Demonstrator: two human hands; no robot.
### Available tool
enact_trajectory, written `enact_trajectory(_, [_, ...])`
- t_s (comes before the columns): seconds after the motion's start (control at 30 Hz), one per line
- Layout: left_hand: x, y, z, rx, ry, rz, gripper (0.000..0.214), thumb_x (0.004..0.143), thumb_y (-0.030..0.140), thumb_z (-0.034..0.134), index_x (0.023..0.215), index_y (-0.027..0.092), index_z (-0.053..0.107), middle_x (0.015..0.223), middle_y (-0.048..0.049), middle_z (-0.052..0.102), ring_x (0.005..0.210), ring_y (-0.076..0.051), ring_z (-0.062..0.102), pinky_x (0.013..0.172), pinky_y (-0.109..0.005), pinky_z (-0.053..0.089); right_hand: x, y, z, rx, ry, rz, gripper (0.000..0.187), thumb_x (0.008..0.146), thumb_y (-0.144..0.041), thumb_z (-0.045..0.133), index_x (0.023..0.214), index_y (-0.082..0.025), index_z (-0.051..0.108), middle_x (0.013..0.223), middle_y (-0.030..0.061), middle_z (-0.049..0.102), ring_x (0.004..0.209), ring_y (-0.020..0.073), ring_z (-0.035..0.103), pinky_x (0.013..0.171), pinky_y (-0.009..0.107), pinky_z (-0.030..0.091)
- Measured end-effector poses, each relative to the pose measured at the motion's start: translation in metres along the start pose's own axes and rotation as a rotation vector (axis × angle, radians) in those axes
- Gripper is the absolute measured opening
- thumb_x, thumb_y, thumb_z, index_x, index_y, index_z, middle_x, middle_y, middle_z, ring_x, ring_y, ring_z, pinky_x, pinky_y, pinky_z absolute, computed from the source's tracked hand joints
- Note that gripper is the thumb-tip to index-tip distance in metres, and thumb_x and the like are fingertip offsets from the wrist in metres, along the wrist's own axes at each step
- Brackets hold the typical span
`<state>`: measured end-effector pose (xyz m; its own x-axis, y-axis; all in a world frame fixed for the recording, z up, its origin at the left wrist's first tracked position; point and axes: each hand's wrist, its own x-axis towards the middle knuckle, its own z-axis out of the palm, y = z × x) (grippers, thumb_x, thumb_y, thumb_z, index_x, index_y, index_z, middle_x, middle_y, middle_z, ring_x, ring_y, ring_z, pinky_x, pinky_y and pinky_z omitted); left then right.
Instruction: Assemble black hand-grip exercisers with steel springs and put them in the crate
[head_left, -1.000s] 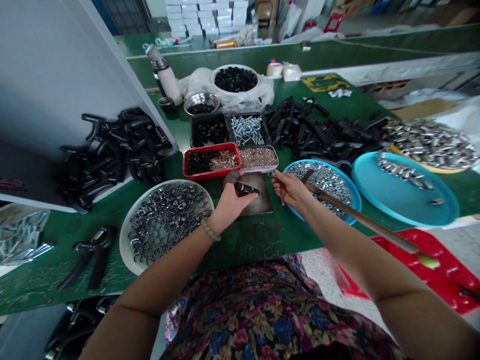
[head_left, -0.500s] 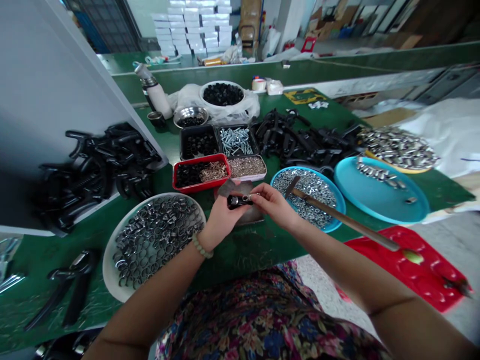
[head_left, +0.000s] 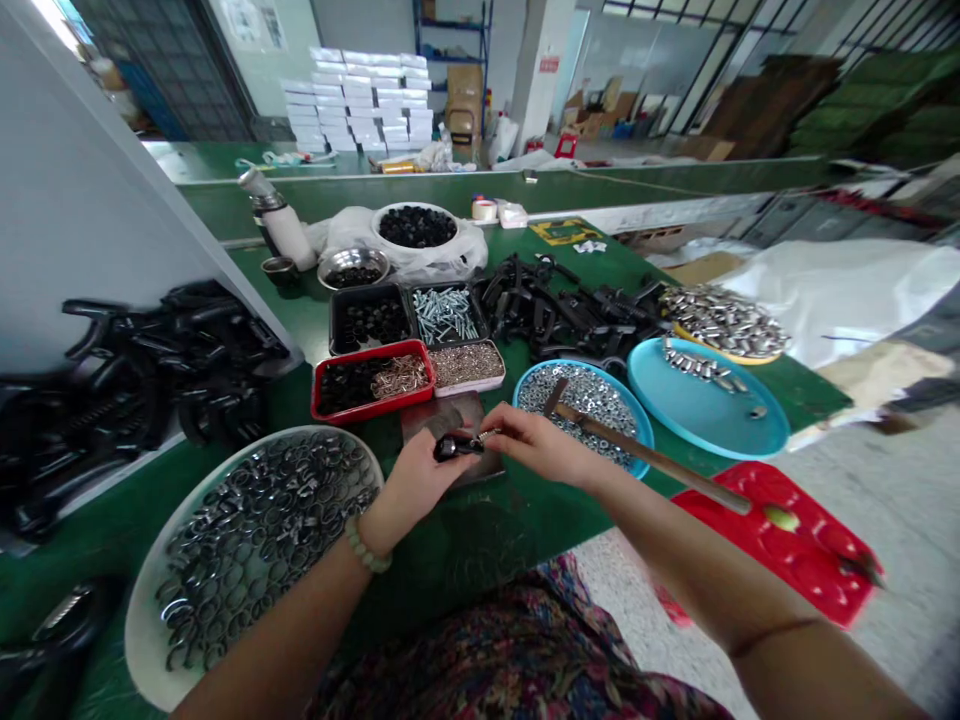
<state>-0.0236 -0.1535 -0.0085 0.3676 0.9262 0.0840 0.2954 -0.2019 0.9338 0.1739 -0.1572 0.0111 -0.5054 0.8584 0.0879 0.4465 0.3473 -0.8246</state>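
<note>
Green workbench (head_left: 480,540) | we are gripping a small black fitting (head_left: 452,447) in our left hand (head_left: 420,482) above a steel plate (head_left: 442,417) | our right hand (head_left: 536,445) is pinching a tiny metal pin (head_left: 487,436) against it, steadily and squarely.

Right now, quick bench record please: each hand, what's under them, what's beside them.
left hand: holds small black part
right hand: pinches small metal pin against the black part
under hands: metal plate
left side: white plate of metal rings
right side: blue tray of nuts, hammer lying across it
ahead: red tray of black parts and brass clips
</note>
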Motion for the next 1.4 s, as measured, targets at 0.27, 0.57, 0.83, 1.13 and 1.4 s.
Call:
enact_trajectory(0.27, [0.014, 0.02, -0.017, -0.534, -0.079, -0.345, 0.032, 0.076, 0.041, 0.069, 0.097, 0.016, 0.069, 0.097, -0.0046, 0.07, 0.088, -0.018, 0.063, 0.084, -0.03, 0.05, 0.039, 0.021, -0.07, -0.488, 0.013, 0.059, 0.033, 0.096, -0.03, 0.04, 0.127, -0.02, 0.048, 0.087, 0.0023, 0.066, 0.075, 0.0142, 0.06, 0.067, 0.027, 0.047])
enact_trajectory(0.57, [0.004, 0.044, -0.037, -0.485, -0.047, -0.171, 0.021, 0.067, 0.025, 0.078, 0.086, 0.019, 0.071, 0.082, -0.0008, 0.068, 0.077, -0.014, 0.062, 0.076, -0.026, 0.051, 0.111, 0.147, -0.17, -1.06, -0.018, 0.215, 0.03, 0.081, -0.006, 0.048, 0.099, -0.02, 0.069, 0.116, 0.0118, 0.064, 0.114, 0.0262, 0.048, 0.09, 0.041, 0.037])
enact_trajectory(0.83, [-0.003, 0.05, -0.07, 0.244, 0.259, 0.279, 0.015, 0.077, 0.031, 0.07, 0.088, 0.02, 0.067, 0.094, -0.0023, 0.063, 0.089, -0.017, 0.06, 0.085, -0.032, 0.049, 0.078, 0.157, -0.204, -1.099, 0.076, 0.262, 0.026, 0.068, -0.017, 0.064, 0.094, -0.014, 0.062, 0.102, 0.0141, 0.062, 0.097, 0.0265, 0.056, 0.084, 0.04, 0.042])
enact_trajectory(1.13, [-0.004, 0.033, -0.05, 0.303, 0.187, 0.19, 0.03, 0.095, 0.04, 0.041, 0.081, 0.017, 0.055, 0.074, -0.0018, 0.057, 0.069, -0.015, 0.053, 0.067, -0.029, 0.045, 0.007, 0.035, -0.037, 0.652, 0.607, 0.142, 0.025, 0.078, -0.044, 0.059, 0.093, -0.026, 0.049, 0.081, -0.0014, 0.055, 0.058, 0.0125, 0.054, 0.057, 0.032, 0.051])
enact_trajectory(1.4, [-0.018, 0.024, -0.033, 0.336, 0.017, 0.073, 0.029, 0.093, 0.044, 0.045, 0.086, 0.018, 0.055, 0.081, -0.0034, 0.063, 0.075, -0.017, 0.057, 0.072, -0.03, 0.045, -0.007, -0.023, 0.041, 0.712, 0.265, 0.149, 0.037, 0.082, -0.058, 0.059, 0.087, -0.022, 0.053, 0.081, -0.0008, 0.054, 0.069, 0.0125, 0.058, 0.061, 0.027, 0.055])
